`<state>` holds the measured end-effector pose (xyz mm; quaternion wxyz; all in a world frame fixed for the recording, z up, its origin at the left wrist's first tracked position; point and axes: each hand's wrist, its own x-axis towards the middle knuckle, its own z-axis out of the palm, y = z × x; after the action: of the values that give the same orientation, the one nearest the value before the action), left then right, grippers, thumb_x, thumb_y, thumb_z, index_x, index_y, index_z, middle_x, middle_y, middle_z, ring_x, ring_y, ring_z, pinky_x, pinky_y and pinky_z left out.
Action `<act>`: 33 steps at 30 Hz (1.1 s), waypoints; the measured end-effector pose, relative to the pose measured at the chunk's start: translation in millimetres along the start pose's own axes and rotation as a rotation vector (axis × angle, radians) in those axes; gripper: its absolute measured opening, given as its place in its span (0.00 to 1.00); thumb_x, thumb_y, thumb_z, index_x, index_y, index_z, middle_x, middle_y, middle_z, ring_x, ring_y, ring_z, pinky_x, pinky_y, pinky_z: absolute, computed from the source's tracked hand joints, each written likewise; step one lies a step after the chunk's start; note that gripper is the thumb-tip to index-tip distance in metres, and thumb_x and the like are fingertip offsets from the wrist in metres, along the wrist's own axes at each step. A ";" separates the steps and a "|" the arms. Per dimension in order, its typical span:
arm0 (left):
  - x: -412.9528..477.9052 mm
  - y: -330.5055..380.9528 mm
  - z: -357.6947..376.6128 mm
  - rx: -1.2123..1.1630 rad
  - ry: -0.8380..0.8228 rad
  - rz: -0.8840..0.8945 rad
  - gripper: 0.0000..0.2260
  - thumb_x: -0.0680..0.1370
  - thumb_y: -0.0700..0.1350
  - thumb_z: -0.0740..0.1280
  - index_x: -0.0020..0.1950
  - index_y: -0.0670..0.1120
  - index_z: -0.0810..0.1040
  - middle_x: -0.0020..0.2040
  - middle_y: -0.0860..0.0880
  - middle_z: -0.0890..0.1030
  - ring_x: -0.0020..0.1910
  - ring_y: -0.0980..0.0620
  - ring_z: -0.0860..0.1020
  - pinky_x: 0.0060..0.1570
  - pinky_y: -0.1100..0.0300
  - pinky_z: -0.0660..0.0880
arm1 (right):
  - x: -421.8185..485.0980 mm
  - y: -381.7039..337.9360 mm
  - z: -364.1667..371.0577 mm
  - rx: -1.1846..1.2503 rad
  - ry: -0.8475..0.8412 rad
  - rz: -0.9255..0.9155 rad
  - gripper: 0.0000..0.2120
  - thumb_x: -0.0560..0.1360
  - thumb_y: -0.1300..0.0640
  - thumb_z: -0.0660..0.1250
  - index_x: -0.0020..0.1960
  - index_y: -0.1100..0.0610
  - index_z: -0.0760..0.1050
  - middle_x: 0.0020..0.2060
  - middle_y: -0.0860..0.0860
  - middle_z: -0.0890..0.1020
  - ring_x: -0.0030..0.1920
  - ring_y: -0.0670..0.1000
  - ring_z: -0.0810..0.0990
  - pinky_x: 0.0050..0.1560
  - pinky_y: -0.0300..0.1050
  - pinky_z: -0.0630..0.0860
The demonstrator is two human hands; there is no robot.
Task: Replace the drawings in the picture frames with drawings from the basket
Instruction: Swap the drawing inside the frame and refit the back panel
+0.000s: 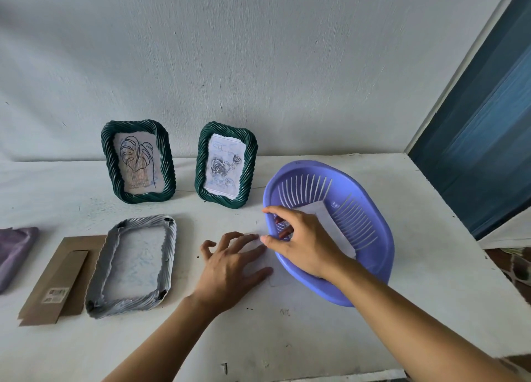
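Right hand (298, 238) is draped over the near-left rim of the lavender basket (382, 255), thumb outside, fingers curled inside. Whether that grip is clamped on the rim or on paper, I cannot tell. The drawing in the basket (326, 222) lies just right of those fingers, a flat white sheet with its long axis running far-left to near-right across the slotted plastic floor. So the right hand is the nearer one. Left hand (230, 264) is spread flat, fingers apart, pressing a pale sheet (273, 274) on the desk (287, 338) against the basket's left side. Further left the open frame (129, 266) lies face down, ribbed and grey, beside its cardboard backing (57, 278). Two twisted green frames (138, 160) stand at the far side.
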<state>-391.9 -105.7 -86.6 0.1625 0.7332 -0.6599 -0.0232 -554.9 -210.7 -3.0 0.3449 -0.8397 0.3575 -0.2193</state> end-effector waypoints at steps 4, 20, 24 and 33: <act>-1.3 -2.2 -3.0 -0.046 -0.062 -0.027 0.27 0.75 0.74 0.51 0.70 0.67 0.71 0.73 0.64 0.67 0.72 0.56 0.63 0.58 0.47 0.56 | -0.3 3.8 3.6 -0.020 0.026 0.007 0.24 0.71 0.43 0.75 0.65 0.43 0.76 0.52 0.47 0.81 0.45 0.47 0.81 0.55 0.46 0.78; 49.1 32.9 -72.7 -0.417 0.128 -0.181 0.18 0.76 0.62 0.66 0.66 0.65 0.72 0.52 0.59 0.75 0.48 0.64 0.76 0.58 0.45 0.74 | 30.9 58.4 -73.8 -0.418 -0.067 0.070 0.21 0.72 0.55 0.74 0.64 0.52 0.75 0.54 0.50 0.81 0.52 0.52 0.80 0.52 0.47 0.78; 57.2 37.5 -66.3 -0.356 -0.010 -0.182 0.24 0.78 0.62 0.65 0.73 0.61 0.68 0.57 0.58 0.73 0.51 0.60 0.78 0.61 0.49 0.69 | 39.2 61.7 -69.8 -0.661 -0.246 0.015 0.27 0.73 0.48 0.73 0.69 0.52 0.71 0.63 0.50 0.76 0.64 0.54 0.74 0.58 0.49 0.73; 72.2 27.6 -75.8 -0.362 -0.070 -0.150 0.34 0.70 0.68 0.70 0.74 0.60 0.69 0.53 0.59 0.74 0.47 0.61 0.77 0.59 0.48 0.72 | 43.5 76.3 -67.5 -0.695 -0.326 0.047 0.34 0.70 0.43 0.75 0.71 0.53 0.70 0.67 0.51 0.71 0.67 0.55 0.71 0.64 0.51 0.71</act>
<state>-390.4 -162.5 5.5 0.2664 0.7379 -0.5937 -0.1790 -602.5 -310.6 -9.0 0.0970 -0.9221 0.3699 0.0592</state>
